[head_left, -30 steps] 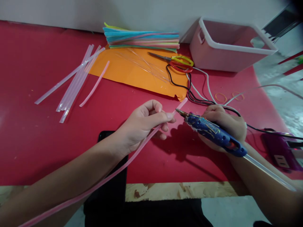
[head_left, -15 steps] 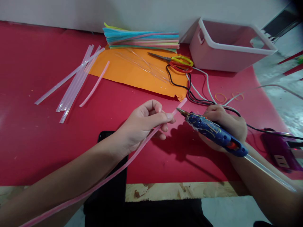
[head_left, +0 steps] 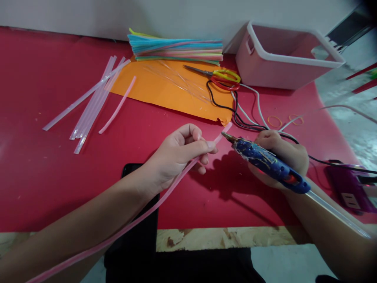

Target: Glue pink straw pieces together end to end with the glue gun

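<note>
My left hand [head_left: 182, 157] pinches a long pink pipe cleaner [head_left: 153, 206] near its upper end, between thumb and fingers. Its tip pokes out past the thumb, and the rest trails down along my forearm to the lower left. My right hand [head_left: 282, 155] is wrapped round a blue glue gun [head_left: 262, 159] smeared with dried glue. The nozzle points left, beside the pipe cleaner's tip; whether they touch I cannot tell. A clear glue stick [head_left: 338, 214] juts from the gun's back end.
Glue sticks [head_left: 91, 106] and a short pink pipe cleaner [head_left: 118, 106] lie left on the red table. Behind are an orange envelope [head_left: 165, 90], scissors [head_left: 225, 80], bundled pipe cleaners [head_left: 176, 49] and a pink bin [head_left: 277, 70]. Cords run right, towards a purple power strip [head_left: 343, 186]. A phone [head_left: 144, 224] lies at the front edge.
The glue gun in my right hand has shifted slightly right and up, its nozzle a little away from the pipe cleaner. My left hand has hardly moved.
</note>
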Tool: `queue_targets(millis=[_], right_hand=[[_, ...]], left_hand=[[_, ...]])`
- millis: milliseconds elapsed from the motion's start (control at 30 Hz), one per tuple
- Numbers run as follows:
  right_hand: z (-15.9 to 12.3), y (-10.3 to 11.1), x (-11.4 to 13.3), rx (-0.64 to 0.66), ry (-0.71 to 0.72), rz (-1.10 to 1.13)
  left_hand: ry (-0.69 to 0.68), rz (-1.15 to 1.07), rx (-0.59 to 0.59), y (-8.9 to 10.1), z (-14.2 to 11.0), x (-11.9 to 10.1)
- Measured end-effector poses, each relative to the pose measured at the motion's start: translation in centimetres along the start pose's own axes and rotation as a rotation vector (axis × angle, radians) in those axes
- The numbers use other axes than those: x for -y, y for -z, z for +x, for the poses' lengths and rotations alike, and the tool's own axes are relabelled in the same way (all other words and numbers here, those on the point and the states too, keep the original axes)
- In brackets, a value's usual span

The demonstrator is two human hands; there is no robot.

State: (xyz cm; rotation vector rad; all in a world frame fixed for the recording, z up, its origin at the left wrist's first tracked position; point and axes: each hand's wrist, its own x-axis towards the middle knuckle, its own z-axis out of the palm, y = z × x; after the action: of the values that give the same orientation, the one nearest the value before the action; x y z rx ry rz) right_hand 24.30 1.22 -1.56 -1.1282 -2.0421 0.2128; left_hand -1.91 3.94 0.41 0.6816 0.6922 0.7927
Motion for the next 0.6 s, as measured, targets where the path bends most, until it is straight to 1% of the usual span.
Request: queue_targets(millis=[100, 367, 600], right_hand=[[0.13, 0.09, 0.08, 0.023, 0.06, -0.013], [0.44, 0.21, 0.45, 0.005, 0.021, -0.036], [-0.02, 0.27, 0.05, -0.008, 0.006, -0.041]], left_hand=[[0.004, 0.004, -0.007, -0.04, -0.03, -0.06], [-0.017, 0.024, -0.027, 0.03, 0.06, 0.02], [-0.033, 0.018, -0.014, 0.05, 0.03, 0.04]])
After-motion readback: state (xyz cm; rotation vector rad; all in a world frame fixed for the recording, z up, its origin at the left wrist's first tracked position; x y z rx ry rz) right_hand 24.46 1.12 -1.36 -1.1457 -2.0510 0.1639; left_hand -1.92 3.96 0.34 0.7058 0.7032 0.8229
